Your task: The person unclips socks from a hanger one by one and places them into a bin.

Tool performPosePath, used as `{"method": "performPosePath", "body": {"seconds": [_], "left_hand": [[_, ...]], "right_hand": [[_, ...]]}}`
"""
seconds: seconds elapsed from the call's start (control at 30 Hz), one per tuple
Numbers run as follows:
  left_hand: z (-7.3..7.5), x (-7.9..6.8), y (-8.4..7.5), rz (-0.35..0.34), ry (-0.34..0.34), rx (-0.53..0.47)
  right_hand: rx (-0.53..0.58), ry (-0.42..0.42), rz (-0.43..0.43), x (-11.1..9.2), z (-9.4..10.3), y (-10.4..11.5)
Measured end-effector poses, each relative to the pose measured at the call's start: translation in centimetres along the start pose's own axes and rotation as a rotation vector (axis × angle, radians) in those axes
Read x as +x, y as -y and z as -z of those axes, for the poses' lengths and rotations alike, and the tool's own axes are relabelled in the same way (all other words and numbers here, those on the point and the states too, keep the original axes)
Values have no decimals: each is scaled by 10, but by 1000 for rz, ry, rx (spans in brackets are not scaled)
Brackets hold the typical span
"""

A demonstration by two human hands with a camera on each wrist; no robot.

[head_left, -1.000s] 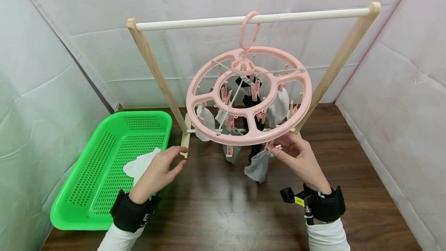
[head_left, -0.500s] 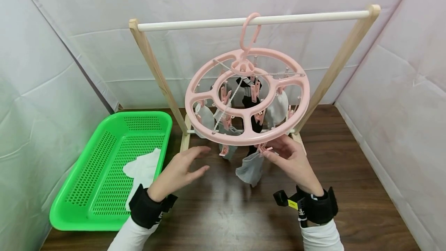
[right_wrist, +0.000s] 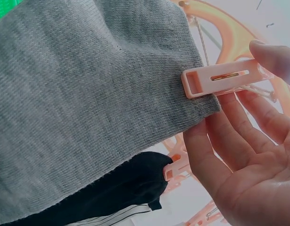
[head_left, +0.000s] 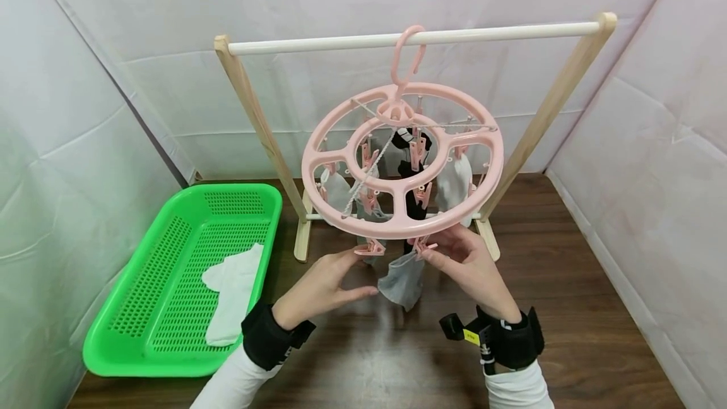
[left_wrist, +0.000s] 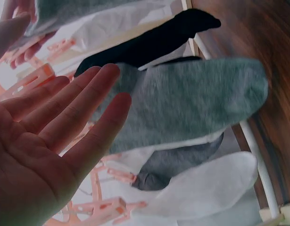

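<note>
My right hand (head_left: 468,264) pinches a pink clothespin (right_wrist: 225,79) at the front rim of the round drying hanger (head_left: 324,204). That clothespin grips the cuff of a grey sock (right_wrist: 93,99), which hangs below it. My thumb lies on the clothespin's outer end, with the other fingers behind. My left hand (head_left: 318,289) reaches in from the left, its fingers extended and holding nothing. Its fingertips are close to another pink clothespin (head_left: 370,248) and overlap a second grey sock (left_wrist: 192,103) in the left wrist view.
The hanger's hook (head_left: 400,52) sits over the white bar (head_left: 511,33) of a wooden rack. Black and white socks hang from the hanger too. At left, a green basket (head_left: 133,264) holds a white sock (head_left: 235,295). Pale fabric walls surround the wooden tabletop (head_left: 591,308).
My left hand has moved right, from beside the basket to the hanger's front clips. My right hand has shifted slightly left with the clothespin and grey sock, and the hanger has turned a little.
</note>
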State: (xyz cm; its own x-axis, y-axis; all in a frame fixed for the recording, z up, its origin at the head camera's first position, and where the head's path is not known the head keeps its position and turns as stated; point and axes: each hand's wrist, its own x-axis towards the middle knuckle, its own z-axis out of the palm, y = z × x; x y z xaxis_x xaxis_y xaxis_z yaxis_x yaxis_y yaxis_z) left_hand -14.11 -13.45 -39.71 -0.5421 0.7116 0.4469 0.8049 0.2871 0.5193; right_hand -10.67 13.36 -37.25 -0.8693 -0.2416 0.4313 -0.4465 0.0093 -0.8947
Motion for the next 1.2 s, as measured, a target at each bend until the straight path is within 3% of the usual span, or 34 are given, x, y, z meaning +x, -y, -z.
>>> {"method": "performPosePath", "body": {"seconds": [0.27, 0.5, 0.67, 0.87, 1.2], "left_hand": [[-14, 8, -4, -71, 2, -18], [-23, 12, -9, -63, -5, -18], [-28, 12, -10, -64, -49, 38], [-27, 11, -12, -63, -78, 70], [-16, -3, -9, -42, -26, 68]], "right_hand": [[58, 24, 9, 2, -6, 2], [73, 28, 20, 2, -8, 1], [123, 35, 47, 2, -10, 0], [120, 8, 66, 1, -10, 0], [140, -42, 56, 3, -8, 2]]}}
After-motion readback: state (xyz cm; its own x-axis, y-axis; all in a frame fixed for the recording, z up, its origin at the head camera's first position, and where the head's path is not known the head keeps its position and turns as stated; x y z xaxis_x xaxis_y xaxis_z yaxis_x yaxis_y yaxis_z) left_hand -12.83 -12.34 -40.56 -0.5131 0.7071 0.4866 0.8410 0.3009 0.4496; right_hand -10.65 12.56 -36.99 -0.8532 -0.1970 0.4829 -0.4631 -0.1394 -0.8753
